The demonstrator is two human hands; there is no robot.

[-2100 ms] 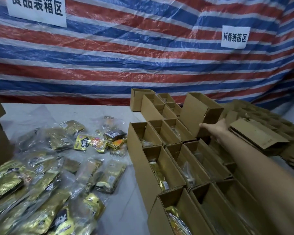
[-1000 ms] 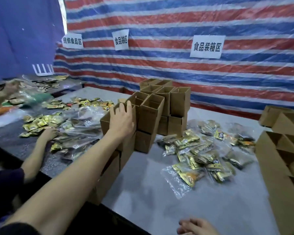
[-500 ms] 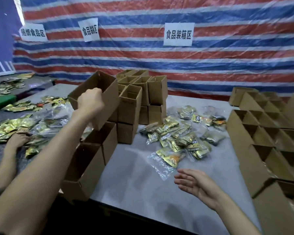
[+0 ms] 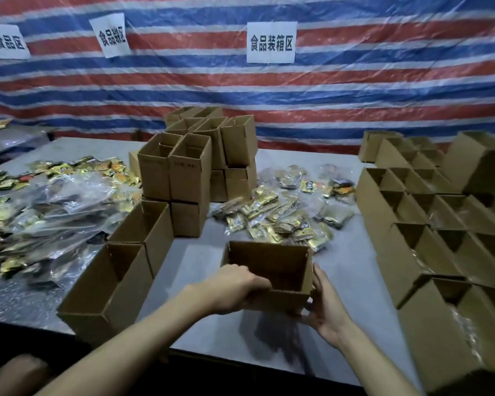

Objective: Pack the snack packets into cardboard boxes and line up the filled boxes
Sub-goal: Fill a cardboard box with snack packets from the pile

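Your left hand [image 4: 235, 287] grips the empty box [image 4: 269, 270] by its near rim, and your right hand [image 4: 326, 307] lies flat against its right wall, low over the bench [image 4: 349, 252]. Right of it, the rows [image 4: 429, 212] seem packed. Behind it, loose packets [image 4: 275, 215] and an empty stack [image 4: 183, 172] remain.

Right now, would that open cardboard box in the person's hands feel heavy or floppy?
Probably light: the open box looks empty inside. Likely fairly stiff, since its walls look square while the left hand grips the near rim and the right hand supports its side. The open top may flex if squeezed.
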